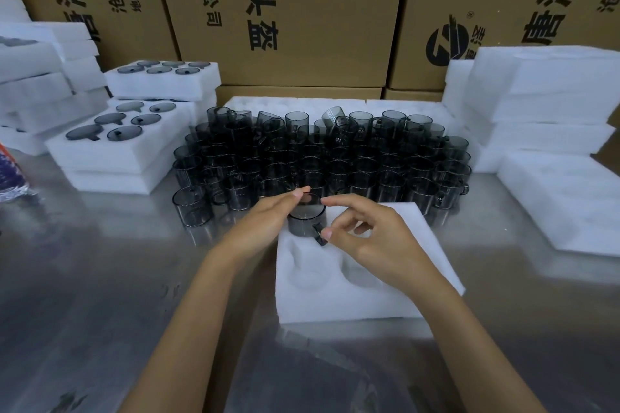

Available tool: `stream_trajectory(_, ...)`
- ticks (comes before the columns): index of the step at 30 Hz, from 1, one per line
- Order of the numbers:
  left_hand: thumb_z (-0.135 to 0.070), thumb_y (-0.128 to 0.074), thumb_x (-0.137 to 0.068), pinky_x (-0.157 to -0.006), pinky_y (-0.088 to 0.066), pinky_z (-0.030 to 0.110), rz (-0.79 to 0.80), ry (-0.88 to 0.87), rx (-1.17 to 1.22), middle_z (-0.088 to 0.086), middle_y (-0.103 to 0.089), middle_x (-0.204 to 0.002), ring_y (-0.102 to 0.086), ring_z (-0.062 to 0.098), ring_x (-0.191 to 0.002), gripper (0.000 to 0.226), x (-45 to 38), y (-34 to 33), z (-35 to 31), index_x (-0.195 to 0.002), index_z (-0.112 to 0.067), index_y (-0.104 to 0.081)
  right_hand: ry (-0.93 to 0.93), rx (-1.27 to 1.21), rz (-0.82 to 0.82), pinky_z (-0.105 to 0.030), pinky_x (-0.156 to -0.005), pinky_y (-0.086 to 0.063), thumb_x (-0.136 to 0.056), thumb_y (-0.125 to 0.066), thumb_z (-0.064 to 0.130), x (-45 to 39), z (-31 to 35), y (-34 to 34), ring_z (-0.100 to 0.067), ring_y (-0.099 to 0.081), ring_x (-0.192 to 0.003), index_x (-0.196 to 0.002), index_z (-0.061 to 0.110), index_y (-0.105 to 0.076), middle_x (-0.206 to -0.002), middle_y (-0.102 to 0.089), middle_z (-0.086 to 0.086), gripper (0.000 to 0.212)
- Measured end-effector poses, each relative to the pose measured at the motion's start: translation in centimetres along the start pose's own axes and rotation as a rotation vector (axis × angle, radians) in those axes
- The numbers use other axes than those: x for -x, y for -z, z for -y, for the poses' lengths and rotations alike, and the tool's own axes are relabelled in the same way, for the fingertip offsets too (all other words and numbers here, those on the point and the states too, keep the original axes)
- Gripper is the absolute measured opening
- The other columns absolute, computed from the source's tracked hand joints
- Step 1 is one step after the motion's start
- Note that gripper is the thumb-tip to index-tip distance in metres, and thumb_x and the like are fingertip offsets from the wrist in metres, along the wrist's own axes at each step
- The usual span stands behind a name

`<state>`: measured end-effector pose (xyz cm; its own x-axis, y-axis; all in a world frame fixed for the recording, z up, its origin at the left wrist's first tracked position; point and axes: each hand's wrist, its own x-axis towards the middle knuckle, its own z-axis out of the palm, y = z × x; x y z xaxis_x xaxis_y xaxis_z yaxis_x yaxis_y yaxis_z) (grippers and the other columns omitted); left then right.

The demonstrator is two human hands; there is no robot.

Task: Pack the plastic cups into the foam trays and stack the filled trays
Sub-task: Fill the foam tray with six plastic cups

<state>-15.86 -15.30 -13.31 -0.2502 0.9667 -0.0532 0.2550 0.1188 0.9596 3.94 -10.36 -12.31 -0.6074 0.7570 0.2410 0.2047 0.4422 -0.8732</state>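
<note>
A white foam tray (339, 298) with round pockets lies on the steel table in front of me. One smoky grey plastic cup (303, 223) with a handle stands in the tray's far-left pocket. My left hand (268, 218) holds the cup's left side and rim. My right hand (372, 238) pinches the cup's handle between thumb and finger. Behind the tray stands a crowd of several loose grey cups (322, 157), most upright, a few tipped at the back.
Filled foam trays (110, 157) are stacked at the left, more foam (33, 77) piled behind them. Empty foam trays (543, 104) are stacked at the right, one (563, 204) lying flat. Cardboard boxes (302, 17) wall off the back. A printed bag (10, 174) sits at the left edge.
</note>
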Motion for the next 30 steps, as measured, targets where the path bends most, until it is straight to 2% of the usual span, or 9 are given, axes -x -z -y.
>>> stream_trajectory(5,-0.039,-0.048,-0.103,-0.114,-0.038,0.042,-0.083,0.01,0.063,-0.008,-0.068,-0.126,-0.059,0.013,-0.124,0.029,-0.5,-1.1,0.2,-0.122,-0.033,-0.069,-0.017,0.174,-0.1,-0.017,-0.097,-0.029,-0.08,-0.081,0.032,-0.1,-0.3,-0.3,0.005,-0.04,-0.111,-0.112,0.046,-0.07,-0.108,-0.06,0.024,0.036)
stream_trajectory(7,-0.032,-0.049,-0.103,-0.109,-0.04,0.033,-0.124,-0.047,-0.002,-0.013,-0.067,-0.125,-0.057,0.004,-0.122,0.027,-0.7,-1.3,0.3,-0.122,-0.038,-0.067,-0.026,0.314,-0.115,-0.019,-0.099,-0.016,-0.078,-0.08,0.042,-0.1,-0.5,-0.2,0.005,-0.032,-0.122,-0.11,0.051,-0.07,-0.119,-0.055,0.029,0.035)
stream_trajectory(9,-0.029,-0.049,-0.102,-0.09,-0.041,0.022,-0.162,-0.081,-0.062,-0.019,-0.068,-0.111,-0.057,-0.011,-0.105,0.026,-0.7,-1.5,0.4,-0.114,-0.05,-0.06,-0.043,0.42,-0.11,-0.019,-0.099,-0.007,-0.075,-0.078,0.049,-0.1,-0.6,-0.2,0.004,-0.025,-0.132,-0.109,0.055,-0.068,-0.13,-0.05,0.029,0.036)
stream_trajectory(12,-0.021,-0.05,-0.101,-0.074,-0.037,0.018,-0.191,-0.093,-0.062,-0.015,-0.069,-0.096,-0.057,-0.017,-0.085,0.025,-0.8,-1.7,0.7,-0.107,-0.045,-0.056,-0.084,0.444,-0.094,-0.025,-0.109,-0.002,-0.077,-0.075,0.051,-0.2,-0.8,-0.3,0.0,-0.02,-0.141,-0.11,0.055,-0.068,-0.142,-0.049,0.023,0.033)
stream_trajectory(16,-0.012,-0.051,-0.099,-0.072,-0.039,0.017,-0.228,-0.115,-0.044,-0.006,-0.07,-0.094,-0.059,-0.01,-0.08,0.026,-0.9,-2.2,0.6,-0.103,-0.036,-0.058,-0.112,0.42,-0.098,-0.034,-0.117,0.002,-0.084,-0.068,0.048,-0.5,-1.0,-0.4,-0.002,-0.018,-0.144,-0.106,0.055,-0.07,-0.145,-0.05,0.019,0.023)
stream_trajectory(21,-0.009,-0.059,-0.094,-0.072,-0.042,0.017,-0.316,-0.107,-0.009,-0.007,-0.073,-0.092,-0.063,0.002,-0.091,0.024,-0.7,-2.5,0.5,-0.102,-0.032,-0.062,-0.13,0.407,-0.074,-0.039,-0.12,0.001,-0.086,-0.066,0.044,-0.4,-0.9,-0.2,-0.004,-0.019,-0.146,-0.106,0.058,-0.067,-0.147,-0.048,0.019,0.024)
stream_trajectory(24,-0.007,-0.065,-0.089,-0.073,-0.047,0.021,-0.518,-0.132,0.032,-0.001,-0.071,-0.091,-0.064,0.008,-0.084,0.018,-0.6,-2.0,0.3,-0.094,-0.025,-0.066,-0.106,0.38,-0.078,-0.033,-0.117,-0.001,-0.086,-0.068,0.041,-0.3,-0.8,-0.2,0.001,-0.026,-0.14,-0.098,0.065,-0.063,-0.144,-0.05,0.021,0.028)
stream_trajectory(27,-0.007,-0.059,-0.09,-0.073,-0.047,0.027,-0.72,-0.121,-0.181,0.005,-0.062,-0.095,-0.055,0.01,-0.075,0.02,-0.7,-0.4,1.0,-0.1,-0.023,-0.068,-0.087,0.362,-0.075,-0.026,-0.113,-0.001,-0.088,-0.068,0.038,-0.1,-0.7,-0.1,0.003,-0.027,-0.138,-0.092,0.07,-0.056,-0.144,-0.049,0.021,0.035)
stream_trajectory(30,-0.01,-0.062,-0.092,-0.086,-0.048,0.033,-0.621,-0.054,-0.436,0.005,-0.054,-0.091,-0.055,0.017,-0.083,0.032,-0.5,0.8,2.0,-0.122,-0.021,-0.066,-0.073,0.378,-0.087,-0.028,-0.114,-0.003,-0.089,-0.067,0.036,-0.1,-0.7,-0.2,0.001,-0.029,-0.139,-0.097,0.066,-0.059,-0.144,-0.05,0.02,0.032)
